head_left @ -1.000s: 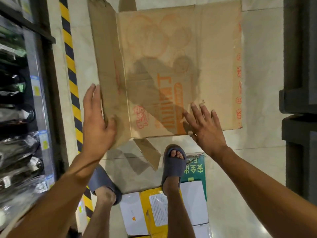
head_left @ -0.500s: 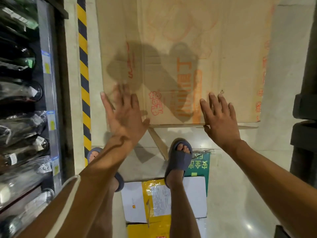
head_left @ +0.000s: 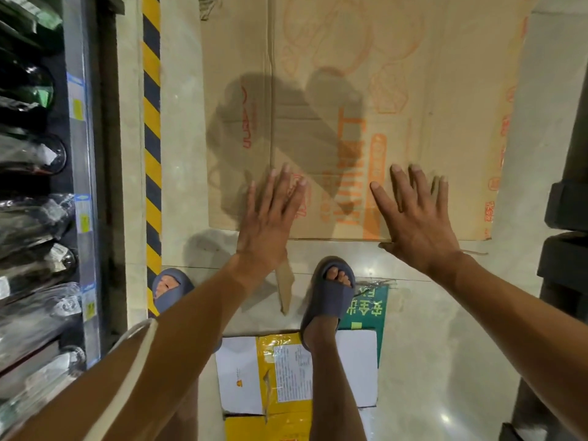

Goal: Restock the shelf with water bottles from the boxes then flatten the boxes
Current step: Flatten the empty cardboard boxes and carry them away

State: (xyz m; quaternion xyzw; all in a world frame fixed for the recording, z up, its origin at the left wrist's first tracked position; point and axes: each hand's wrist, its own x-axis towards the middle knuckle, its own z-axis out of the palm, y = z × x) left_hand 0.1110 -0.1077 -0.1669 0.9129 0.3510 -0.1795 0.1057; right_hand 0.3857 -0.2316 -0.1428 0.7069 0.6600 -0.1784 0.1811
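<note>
Both hands, the left hand (head_left: pixel 269 218) and the right hand (head_left: pixel 416 218), are open with spread fingers, palms down over the near edge of the cardboard box (head_left: pixel 397 74), which lies flat on the floor (head_left: pixel 445 329) beside the shelf (head_left: pixel 79 186). I judge the flattening step is in hand; next, press firmly along the creases.

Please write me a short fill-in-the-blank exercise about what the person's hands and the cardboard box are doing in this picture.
1. Both hands, the left hand and the right hand, lie palm-down on the ____ cardboard box.
2. The printing on the box is ____ in colour.
3. The striped tape on the floor is yellow and ____.
4. The person wears grey ____ on the feet.

Missing words: flattened; orange; black; slippers
</note>
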